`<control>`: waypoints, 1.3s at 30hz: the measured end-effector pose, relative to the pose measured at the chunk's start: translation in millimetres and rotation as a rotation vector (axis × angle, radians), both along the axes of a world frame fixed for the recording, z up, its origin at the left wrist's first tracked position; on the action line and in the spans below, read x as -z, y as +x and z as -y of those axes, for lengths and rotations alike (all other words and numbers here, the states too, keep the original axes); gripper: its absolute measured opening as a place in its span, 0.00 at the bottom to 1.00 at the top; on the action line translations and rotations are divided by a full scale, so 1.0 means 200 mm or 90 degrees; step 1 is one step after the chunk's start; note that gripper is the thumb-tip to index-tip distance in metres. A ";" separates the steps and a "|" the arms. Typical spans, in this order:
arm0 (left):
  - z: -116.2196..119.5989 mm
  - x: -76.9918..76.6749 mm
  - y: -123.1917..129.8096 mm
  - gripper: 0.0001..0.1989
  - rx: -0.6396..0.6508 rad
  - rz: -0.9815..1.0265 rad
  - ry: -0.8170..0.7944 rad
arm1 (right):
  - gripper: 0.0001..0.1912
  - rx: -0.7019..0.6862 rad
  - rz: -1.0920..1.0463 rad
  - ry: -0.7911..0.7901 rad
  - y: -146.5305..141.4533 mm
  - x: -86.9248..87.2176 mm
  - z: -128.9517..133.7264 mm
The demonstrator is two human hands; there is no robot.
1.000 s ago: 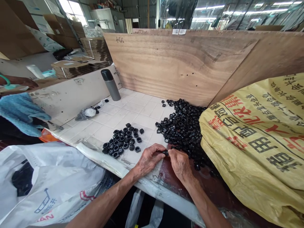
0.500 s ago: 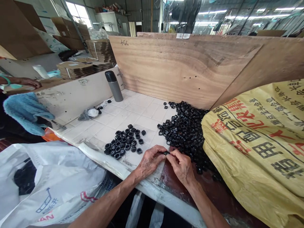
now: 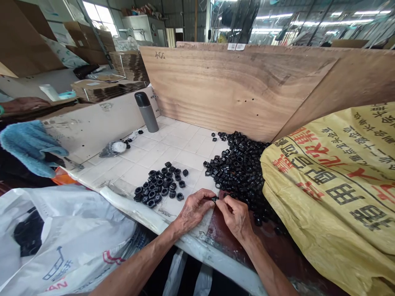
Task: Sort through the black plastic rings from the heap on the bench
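Observation:
Over the table's front edge, my left hand [image 3: 196,207] pinches a small black plastic part [image 3: 214,199] between thumb and fingers. My right hand [image 3: 235,213] meets it from the other side, its thumb and forefinger closed on the same part. Fingertips cover most of that piece. Close behind my right hand spreads a big pile of black ring-shaped nuts [image 3: 239,164]. To the left of my left hand lies a smaller group of similar black nuts [image 3: 160,183], several showing their round openings.
A yellow printed sack [image 3: 333,185] bulges over the table's right side. A grey flask [image 3: 148,115] stands at the back left, near a small plastic bag [image 3: 113,149]. White bags [image 3: 68,238] and a blue cloth [image 3: 29,144] are at left. A wooden board [image 3: 234,90] walls the back.
The camera view has shifted slightly. Both hands keep their pinch on the black part, with hardly any movement. At far left, another person's hand has moved a little.

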State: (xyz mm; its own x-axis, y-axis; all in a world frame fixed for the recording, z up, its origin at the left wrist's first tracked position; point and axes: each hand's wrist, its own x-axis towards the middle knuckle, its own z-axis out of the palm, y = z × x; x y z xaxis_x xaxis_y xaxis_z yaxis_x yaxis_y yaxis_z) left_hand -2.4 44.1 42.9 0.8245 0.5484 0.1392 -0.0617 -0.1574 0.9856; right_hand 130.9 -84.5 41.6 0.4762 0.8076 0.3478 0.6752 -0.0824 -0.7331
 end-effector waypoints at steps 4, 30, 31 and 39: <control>0.00 -0.01 0.00 0.11 -0.003 -0.006 -0.011 | 0.09 -0.006 -0.028 0.009 0.00 0.00 -0.01; 0.01 0.04 0.01 0.13 -0.025 0.014 -0.110 | 0.06 -0.011 -0.169 0.028 -0.05 0.03 -0.01; 0.01 0.04 0.01 0.12 -0.036 0.012 -0.097 | 0.07 -0.010 -0.167 0.028 -0.05 0.03 -0.01; 0.01 0.07 0.00 0.05 -0.017 0.040 0.142 | 0.06 0.004 -0.351 0.030 -0.08 0.02 -0.03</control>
